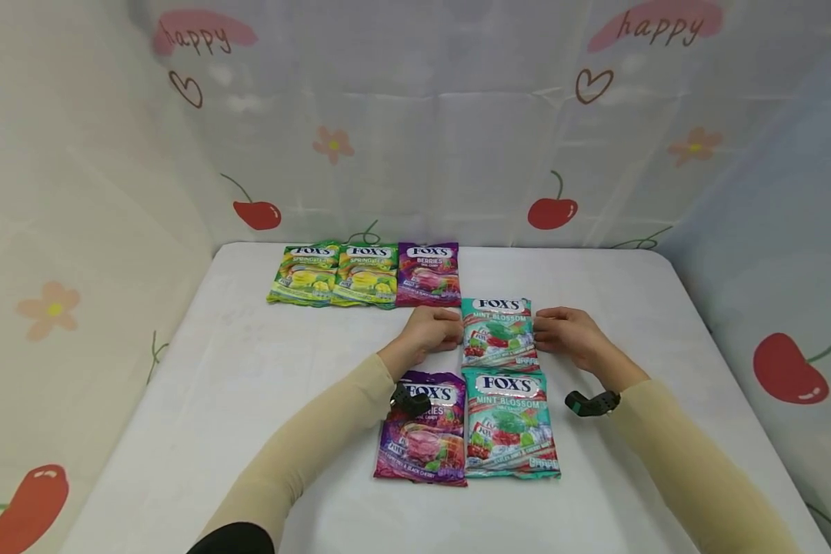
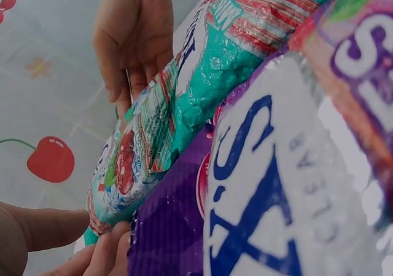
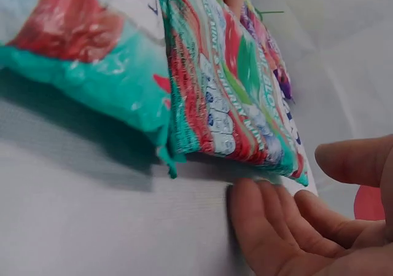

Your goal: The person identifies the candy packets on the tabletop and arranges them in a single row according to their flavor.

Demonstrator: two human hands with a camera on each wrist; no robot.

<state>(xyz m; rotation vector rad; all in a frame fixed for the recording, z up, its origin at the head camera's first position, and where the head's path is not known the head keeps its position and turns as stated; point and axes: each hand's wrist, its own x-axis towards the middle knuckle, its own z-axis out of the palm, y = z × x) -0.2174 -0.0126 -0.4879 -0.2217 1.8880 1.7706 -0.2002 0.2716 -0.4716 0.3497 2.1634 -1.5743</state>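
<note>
A teal FOX'S Mint Blossom candy bag (image 1: 496, 335) lies face up between the two hands. At its left edge is my left hand (image 1: 431, 331), whose thumb (image 2: 58, 225) and curled fingertips pinch the bag's side in the left wrist view. My right hand (image 1: 566, 335) is beside the right edge. Its thumb (image 3: 350, 159) and fingers are spread apart and hold nothing in the right wrist view. A second teal Mint Blossom bag (image 1: 508, 423) lies directly below the first. Left of that is a purple Berries bag (image 1: 422, 438), partly covered by the left wrist camera.
A row at the table's back holds two green-yellow FOX'S bags (image 1: 305, 275) side by side and another purple Berries bag (image 1: 428, 275). The white table (image 1: 249, 385) meets a printed cloth backdrop (image 1: 443, 154) behind and at both sides.
</note>
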